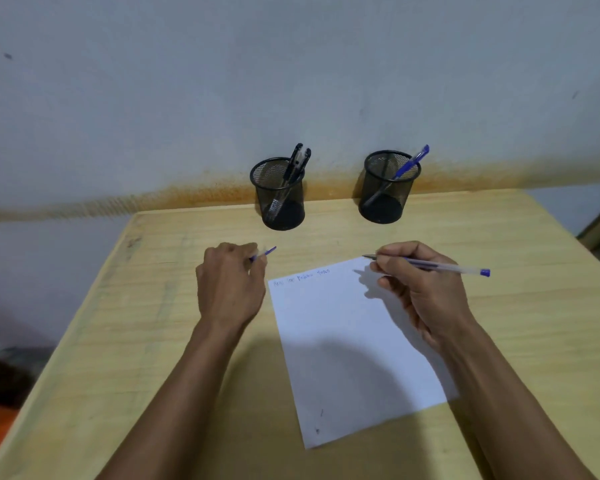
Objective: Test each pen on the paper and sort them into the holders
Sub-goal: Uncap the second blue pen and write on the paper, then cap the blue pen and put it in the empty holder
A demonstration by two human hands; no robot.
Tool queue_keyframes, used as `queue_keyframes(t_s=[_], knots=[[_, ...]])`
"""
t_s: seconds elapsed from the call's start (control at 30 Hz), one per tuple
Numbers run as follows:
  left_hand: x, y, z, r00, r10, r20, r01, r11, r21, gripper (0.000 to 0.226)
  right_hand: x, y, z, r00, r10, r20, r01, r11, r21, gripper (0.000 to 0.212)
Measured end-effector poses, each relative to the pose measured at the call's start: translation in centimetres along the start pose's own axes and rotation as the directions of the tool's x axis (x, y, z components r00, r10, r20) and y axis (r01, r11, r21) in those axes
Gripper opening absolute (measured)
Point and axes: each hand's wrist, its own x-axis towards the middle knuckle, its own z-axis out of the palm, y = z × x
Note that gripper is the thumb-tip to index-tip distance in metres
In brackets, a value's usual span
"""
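where the left hand [230,285] curls — blue cap [267,253], mostly hidden.

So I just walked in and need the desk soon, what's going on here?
A person is testing pens. The right hand holds an uncapped blue pen over the paper's top corner, and the left hand pinches what looks like its cap. The left holder has black pens, the right holder one blue.
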Motion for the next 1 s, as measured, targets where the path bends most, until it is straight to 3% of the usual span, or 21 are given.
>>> queue_keyframes(t_s=[0.1,0.33,0.47,0.63,0.77,1.0], knots=[[0.7,0.4,0.1,0.999,-0.038,0.019,0.036,0.995,0.091,0.024,-1.0,-0.1,-0.6,1.0,0.003,0.001,-0.003,1.0,-0.004,0.016],[1.4,0.3,0.3,0.997,-0.067,0.036,0.066,0.998,0.022,0.015,-3.0,-0.3,-1.1,0.999,-0.021,-0.042,0.017,0.996,-0.087,0.016],[-0.6,1.5,-1.7,0.997,-0.08,-0.021,0.073,0.971,-0.229,0.014,-4.4,-1.1,-0.4,0.996,-0.088,-0.028,0.085,0.99,-0.111,0.017],[-6.0,4.7,-5.0,0.998,-0.059,0.005,0.051,0.824,-0.564,0.01,-6.7,-3.5,1.1,0.98,-0.183,0.084,0.192,0.974,-0.119,0.004],[-8.4,5.9,-6.2,0.997,0.022,0.073,0.029,0.777,-0.629,0.011,-7.9,-4.8,2.3,0.945,-0.263,0.194,0.305,0.924,-0.232,0.009],[-9.1,6.4,-6.8,0.983,0.176,0.056,-0.108,0.793,-0.599,0.009,-8.4,-4.1,1.7,0.937,-0.253,0.239,0.324,0.885,-0.334,0.012]])
